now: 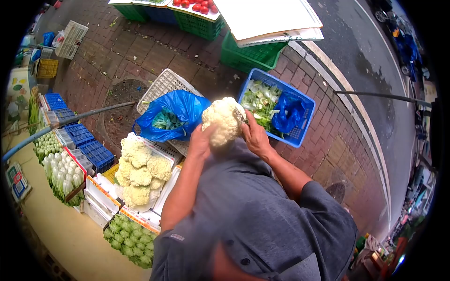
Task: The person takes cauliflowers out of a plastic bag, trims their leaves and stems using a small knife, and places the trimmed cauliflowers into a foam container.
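Observation:
A cream-white cauliflower (223,118) is held up in front of my chest, between both hands. My left hand (201,141) grips its lower left side, the fingers partly blurred. On the right side, my right hand (256,136) is closed against the head, thumb and fingers pressed near a dark patch; whether a small tool is in it, I cannot tell. Just beyond my left hand lies a blue plastic bag (187,108) with green leaves inside, resting on a white crate (169,79). A blue crate (307,100) of leafy trimmings and another blue bag stands by my right hand.
Several cauliflowers (140,171) are piled at my left, above green lettuces (131,239). White-stemmed greens (63,173) and blue baskets (96,154) line the stall. A grey pole (89,114) crosses the left. Ahead stand green crates (251,54) and white boards (267,18); a road runs right.

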A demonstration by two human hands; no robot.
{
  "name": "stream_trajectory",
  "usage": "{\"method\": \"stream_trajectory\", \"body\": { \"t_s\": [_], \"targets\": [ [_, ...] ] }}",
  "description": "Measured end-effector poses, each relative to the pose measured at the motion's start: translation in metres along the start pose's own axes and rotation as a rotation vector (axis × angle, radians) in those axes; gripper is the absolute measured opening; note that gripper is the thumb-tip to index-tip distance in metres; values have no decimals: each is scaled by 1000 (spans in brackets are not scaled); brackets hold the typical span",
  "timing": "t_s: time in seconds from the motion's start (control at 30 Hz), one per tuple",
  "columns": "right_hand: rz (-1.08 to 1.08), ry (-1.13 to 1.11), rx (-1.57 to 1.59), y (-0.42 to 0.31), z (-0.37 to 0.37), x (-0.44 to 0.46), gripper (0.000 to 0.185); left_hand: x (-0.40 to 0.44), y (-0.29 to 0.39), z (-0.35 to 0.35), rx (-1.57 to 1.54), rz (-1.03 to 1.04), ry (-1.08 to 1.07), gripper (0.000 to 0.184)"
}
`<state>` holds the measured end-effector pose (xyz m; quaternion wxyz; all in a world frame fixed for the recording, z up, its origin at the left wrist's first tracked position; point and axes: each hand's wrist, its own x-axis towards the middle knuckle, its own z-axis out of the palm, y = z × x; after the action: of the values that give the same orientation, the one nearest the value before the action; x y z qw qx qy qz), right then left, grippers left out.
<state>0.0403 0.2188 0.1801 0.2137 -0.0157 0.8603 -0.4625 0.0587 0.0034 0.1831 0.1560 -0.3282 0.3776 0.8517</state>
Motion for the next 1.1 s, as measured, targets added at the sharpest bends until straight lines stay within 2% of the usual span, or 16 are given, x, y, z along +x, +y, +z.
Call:
{"method": "stream_trajectory", "body": {
  "t_s": [0.1, 0.13, 0.27, 0.37, 0.47, 0.57, 0.67, 0.77, 0.8, 0.9, 1.0, 1.1],
  "targets": [
    [-72, -56, -68, 6, 1, -3, 63, 0, -3, -3, 26, 8, 5, 41],
    [-214, -46, -62, 5, 2, -5, 66, 1, -3, -2, 35, 14, 2, 40],
    [-169, -103, -63, -6, -1, -3, 71, -1, -2, -3, 89, 17, -31, 40],
    [-11, -209, 35, -18, -10, -3, 70, -2, -4, -3, 126, 73, -34, 41],
    [-123, -157, 120, -13, -9, -1, 73, -2, -4, -4, 166, 113, -34, 42],
    [-106, -191, 171, -17, -14, -2, 73, -8, -1, 0, 181, 133, -1, 42],
    [-156, -89, 15, -2, -7, -3, 72, -10, 0, -1, 156, 125, -16, 43],
    [14, -52, -11, 0, -15, -9, 69, -10, -2, -5, 114, 161, -15, 45],
    [-59, 14, -1, 4, -13, -11, 69, -9, -1, -8, 122, 150, -23, 46],
    [-91, 15, 10, 14, -8, -8, 69, -7, -1, -13, 127, 114, -43, 48],
    [-156, -50, -108, 13, -8, -2, 68, -5, -2, -12, 86, 92, -35, 46],
    [-175, -104, -99, 3, -15, 2, 64, -10, 3, -8, 59, 42, -62, 47]
  ]
}}
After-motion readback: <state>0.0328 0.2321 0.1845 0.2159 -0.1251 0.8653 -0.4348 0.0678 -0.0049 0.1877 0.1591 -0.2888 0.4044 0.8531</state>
